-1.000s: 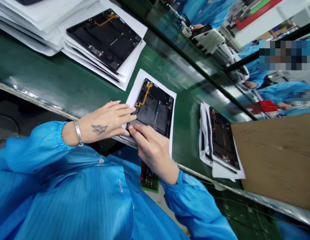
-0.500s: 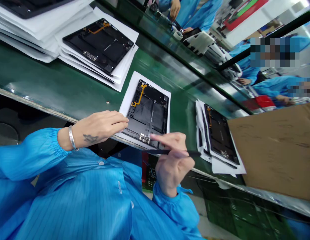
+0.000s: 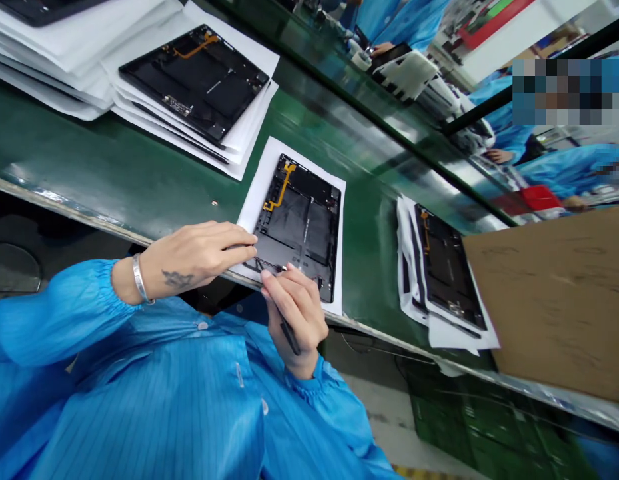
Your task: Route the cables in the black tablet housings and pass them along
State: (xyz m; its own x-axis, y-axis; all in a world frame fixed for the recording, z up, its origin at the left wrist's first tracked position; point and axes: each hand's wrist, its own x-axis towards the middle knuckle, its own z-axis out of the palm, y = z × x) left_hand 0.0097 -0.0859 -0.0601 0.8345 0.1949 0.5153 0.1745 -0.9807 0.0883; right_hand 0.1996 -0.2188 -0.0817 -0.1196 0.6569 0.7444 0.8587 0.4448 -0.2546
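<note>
A black tablet housing (image 3: 309,230) with an orange flex cable (image 3: 279,188) lies open-side up on a white sheet (image 3: 256,167) near the bench edge. My left hand (image 3: 194,257) has its fingers stretched out flat, the tips touching the housing's left edge. Closed around a slim black stick-like tool (image 3: 289,333), my right hand (image 3: 296,313) is over the housing's near edge. The tool slants between the fingers, its butt towards my wrist. My fingers cover its working tip and most of the small circuit board there.
Further left, another tablet housing (image 3: 199,83) tops a stack of white sheets (image 3: 239,150), beside a taller pile (image 3: 74,67). To the right are a stacked housing (image 3: 446,260) and a cardboard box (image 3: 554,293). Co-workers in blue sit beyond the green bench (image 3: 189,167).
My right hand has moved left and turned, bringing the black tool from lying crosswise to slanting over the housing's near edge. My left hand stays at the housing's left edge.
</note>
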